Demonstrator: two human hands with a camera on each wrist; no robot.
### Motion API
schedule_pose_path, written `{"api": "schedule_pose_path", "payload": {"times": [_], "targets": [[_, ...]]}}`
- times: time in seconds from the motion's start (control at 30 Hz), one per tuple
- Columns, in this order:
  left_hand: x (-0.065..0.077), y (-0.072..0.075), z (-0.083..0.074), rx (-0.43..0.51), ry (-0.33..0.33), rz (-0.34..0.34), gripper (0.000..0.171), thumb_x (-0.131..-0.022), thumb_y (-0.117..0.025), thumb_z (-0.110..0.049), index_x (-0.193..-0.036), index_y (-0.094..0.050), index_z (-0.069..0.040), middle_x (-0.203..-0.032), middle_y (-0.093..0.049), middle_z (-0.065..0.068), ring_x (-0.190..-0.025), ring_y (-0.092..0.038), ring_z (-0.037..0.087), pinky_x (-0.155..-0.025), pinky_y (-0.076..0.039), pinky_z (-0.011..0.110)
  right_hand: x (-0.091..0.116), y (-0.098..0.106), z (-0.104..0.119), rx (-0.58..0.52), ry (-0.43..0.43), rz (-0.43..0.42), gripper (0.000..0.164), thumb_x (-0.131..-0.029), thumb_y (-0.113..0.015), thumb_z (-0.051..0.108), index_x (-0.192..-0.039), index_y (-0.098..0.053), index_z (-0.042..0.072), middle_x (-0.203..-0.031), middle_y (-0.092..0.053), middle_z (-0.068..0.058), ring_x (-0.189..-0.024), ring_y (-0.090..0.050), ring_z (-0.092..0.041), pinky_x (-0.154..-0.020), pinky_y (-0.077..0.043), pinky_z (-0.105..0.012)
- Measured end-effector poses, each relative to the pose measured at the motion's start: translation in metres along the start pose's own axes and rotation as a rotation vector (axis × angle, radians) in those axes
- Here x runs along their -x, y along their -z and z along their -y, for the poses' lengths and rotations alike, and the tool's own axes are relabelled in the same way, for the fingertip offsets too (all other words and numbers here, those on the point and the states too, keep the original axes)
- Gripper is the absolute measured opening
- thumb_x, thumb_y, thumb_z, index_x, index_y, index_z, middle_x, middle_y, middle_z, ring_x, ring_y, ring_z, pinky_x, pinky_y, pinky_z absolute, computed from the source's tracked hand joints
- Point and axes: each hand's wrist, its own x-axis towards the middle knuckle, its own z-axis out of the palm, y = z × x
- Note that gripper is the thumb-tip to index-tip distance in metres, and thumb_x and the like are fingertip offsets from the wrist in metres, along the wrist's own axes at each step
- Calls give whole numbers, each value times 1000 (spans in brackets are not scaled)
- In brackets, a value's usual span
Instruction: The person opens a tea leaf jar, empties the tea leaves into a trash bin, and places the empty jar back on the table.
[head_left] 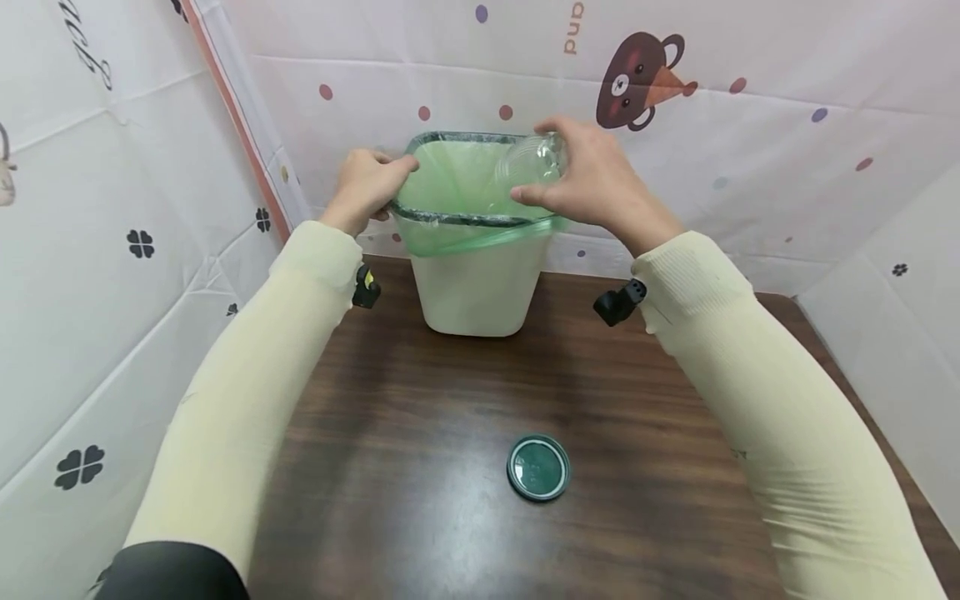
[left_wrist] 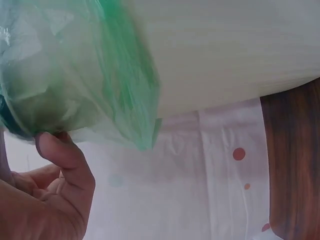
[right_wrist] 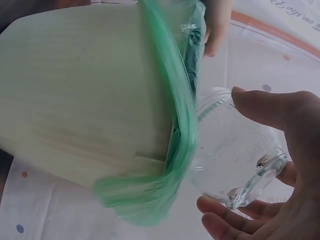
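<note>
A pale waste bin (head_left: 480, 287) stands at the back of the table, lined with a thin green plastic bag (head_left: 461, 175) folded over its dark rim (head_left: 480, 219). My left hand (head_left: 367, 187) grips the bin's left rim; up close, its thumb (left_wrist: 62, 155) presses at the bag-covered edge. In my right hand (head_left: 592, 179) is a clear glass jar (head_left: 531, 162), held tilted on its side over the right part of the opening. Thumb and fingers wrap around the jar (right_wrist: 235, 145) near its thick base, and its mouth faces the bin. No contents show in the jar.
A round green lid (head_left: 538, 468) with a pale ring lies on the brown wooden table (head_left: 420, 400), in front of the bin. Printed white sheeting (head_left: 712, 167) hangs close behind the bin and along both sides.
</note>
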Motion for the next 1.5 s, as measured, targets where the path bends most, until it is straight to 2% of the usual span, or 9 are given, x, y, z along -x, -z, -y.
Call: {"api": "schedule_pose_path", "payload": {"times": [0.17,0.23,0.43,0.6,0.77,0.97,1.07,1.23,1.5], "targets": [[0,2,1,-7,22,-15,49,-83,-56,-54,-116,-64,-18,-88,-56,2,-51,-52,13,-45,-49,22,7,4,-3,-44,-54,-60,86,-69,-69,59,-139,-38,20,-127,-46,-8,-111,-38,-25,-91,-38,-45],[1,2,0,-11,27,-20,53,-83,-56,-54,-122,-61,-19,-94,-56,2,-54,-53,14,-46,-49,22,9,5,-5,-49,-75,-65,86,-69,-69,61,-139,-38,22,-125,-46,-9,-112,-37,-25,-90,-37,-46],[4,1,-1,-27,29,-46,55,-82,-56,-55,-125,-58,-21,-96,-55,0,-60,-53,14,-49,-51,23,15,6,-8,-93,-98,-85,88,-66,-69,63,-138,-38,23,-122,-47,-8,-116,-34,-23,-91,-36,-45],[8,1,0,-37,14,-61,55,-82,-55,-55,-125,-58,-21,-95,-55,0,-61,-54,15,-50,-51,24,23,6,-13,-156,-105,-128,89,-65,-71,62,-137,-38,21,-130,-46,-5,-110,-40,-19,-90,-38,-42],[11,0,3,-14,-4,-63,55,-82,-55,-56,-124,-57,-21,-99,-56,1,-56,-53,15,-48,-51,25,32,10,-17,-227,-127,-162,87,-65,-73,60,-134,-38,22,-127,-48,-4,-101,-47,-16,-83,-43,-40],[15,-1,7,15,-3,-48,59,-81,-54,-60,-126,-56,-22,-109,-55,1,-58,-53,17,-49,-51,26,39,11,-18,-250,-148,-154,86,-64,-73,60,-132,-38,21,-126,-47,-6,-103,-47,-18,-82,-44,-42],[17,-2,7,8,7,-37,61,-80,-54,-62,-127,-55,-22,-107,-55,2,-60,-55,18,-52,-53,28,42,10,-19,-249,-163,-146,87,-62,-74,62,-130,-38,20,-126,-45,-7,-105,-44,-19,-82,-42,-42],[21,-5,5,-12,8,-38,62,-80,-53,-63,-128,-54,-23,-103,-55,1,-59,-55,16,-57,-55,31,47,8,-22,-271,-184,-152,87,-59,-75,62,-125,-36,19,-116,-46,-5,-96,-47,-19,-75,-41,-39],[26,-6,6,-30,14,-35,68,-79,-52,-64,-134,-48,-24,-99,-55,1,-60,-54,15,-55,-53,27,56,4,-26,-295,-209,-142,89,-59,-76,62,-121,-30,18,-116,-41,-8,-92,-48,-20,-75,-41,-37]]}}
